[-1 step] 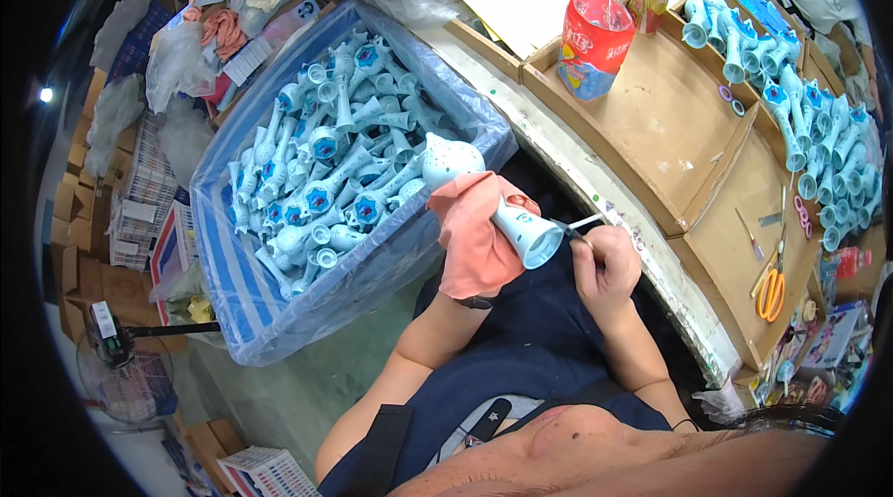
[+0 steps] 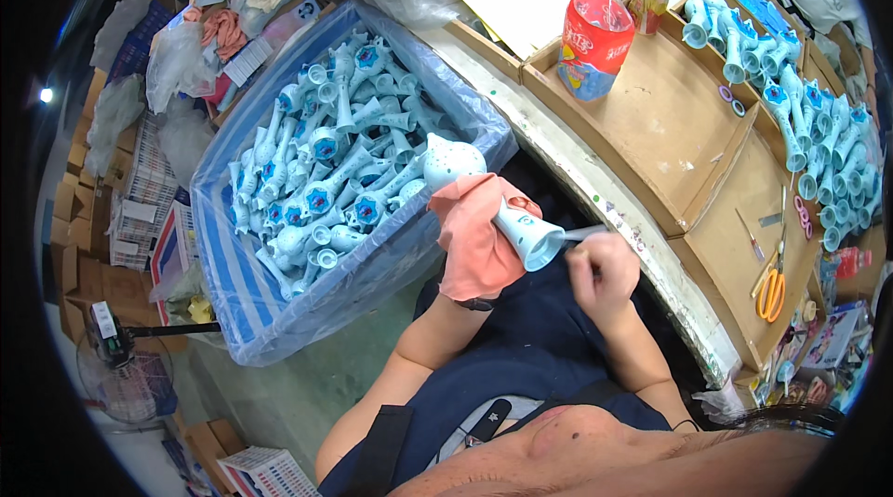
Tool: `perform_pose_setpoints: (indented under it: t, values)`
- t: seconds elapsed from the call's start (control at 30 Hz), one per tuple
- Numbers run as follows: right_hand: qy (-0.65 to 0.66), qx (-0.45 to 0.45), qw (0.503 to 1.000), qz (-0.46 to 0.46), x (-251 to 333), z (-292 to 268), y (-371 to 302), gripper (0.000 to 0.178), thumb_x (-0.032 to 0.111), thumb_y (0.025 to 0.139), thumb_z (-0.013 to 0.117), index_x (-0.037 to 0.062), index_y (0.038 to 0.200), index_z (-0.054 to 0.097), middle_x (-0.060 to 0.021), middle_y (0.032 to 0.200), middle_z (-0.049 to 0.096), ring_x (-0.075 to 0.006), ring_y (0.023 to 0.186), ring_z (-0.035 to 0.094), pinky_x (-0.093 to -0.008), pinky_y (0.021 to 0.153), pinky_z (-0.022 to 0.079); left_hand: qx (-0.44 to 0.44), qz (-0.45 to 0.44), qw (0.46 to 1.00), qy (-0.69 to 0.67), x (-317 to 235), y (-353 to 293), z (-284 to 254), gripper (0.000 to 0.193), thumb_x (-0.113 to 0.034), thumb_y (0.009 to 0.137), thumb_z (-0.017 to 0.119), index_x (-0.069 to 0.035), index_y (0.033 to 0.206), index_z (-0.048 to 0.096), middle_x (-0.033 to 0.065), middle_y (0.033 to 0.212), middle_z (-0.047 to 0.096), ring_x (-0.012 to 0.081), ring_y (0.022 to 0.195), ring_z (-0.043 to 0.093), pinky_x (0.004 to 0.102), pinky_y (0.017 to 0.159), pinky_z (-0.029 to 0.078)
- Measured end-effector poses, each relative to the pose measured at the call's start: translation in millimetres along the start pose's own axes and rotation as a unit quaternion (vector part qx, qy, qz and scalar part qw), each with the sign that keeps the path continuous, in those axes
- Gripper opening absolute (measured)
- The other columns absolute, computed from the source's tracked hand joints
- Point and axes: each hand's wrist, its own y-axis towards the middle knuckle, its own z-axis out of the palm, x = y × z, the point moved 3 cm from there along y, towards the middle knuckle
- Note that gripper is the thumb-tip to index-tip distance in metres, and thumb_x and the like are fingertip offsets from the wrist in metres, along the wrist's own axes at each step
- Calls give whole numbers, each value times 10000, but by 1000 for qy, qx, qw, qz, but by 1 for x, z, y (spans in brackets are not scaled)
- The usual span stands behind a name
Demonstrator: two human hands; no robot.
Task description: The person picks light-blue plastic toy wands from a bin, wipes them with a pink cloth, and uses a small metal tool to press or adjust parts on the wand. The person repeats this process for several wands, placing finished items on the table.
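My left hand is wrapped in a salmon-pink cloth and closed around a pale blue plastic handle. The handle's speckled round head pokes out above the cloth, and its hollow flared end faces my right hand. Curled fingers of my right hand hold a thin metal tool, which looks like small scissors. Its blade lies at the rim of the flared end; my fist hides the rest, and motion blurs it slightly.
A blue-striped, plastic-lined bin full of similar handles stands left. Along the bench at right are cardboard trays, a red-labelled bottle, orange-handled scissors and rows of pale blue handles. A fan stands lower left.
My right hand has turned slightly at the flared end. The tool showed two spread prongs before; now a single thin prong is visible. My left hand has hardly moved.
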Motion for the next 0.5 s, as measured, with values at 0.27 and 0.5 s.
perform_pose_setpoints:
  t: [0.27,0.5]
  values:
    - [17,-17,1000,0,-1,-3,-2,225,80,796,835,61,875,625,-88,770,658,-252,613,638,-344,524,499,16,49,998,30,-6,-1,-2,128,-6,811,712,-4,807,584,62,802,623,198,721,612,318,680,479]
    - [-11,-4,999,32,5,-6,5,219,28,793,825,41,888,627,-92,724,630,-254,571,610,-344,492,480,12,66,994,80,-31,2,0,66,-21,923,622,-21,868,586,44,790,626,160,769,558,312,787,438]
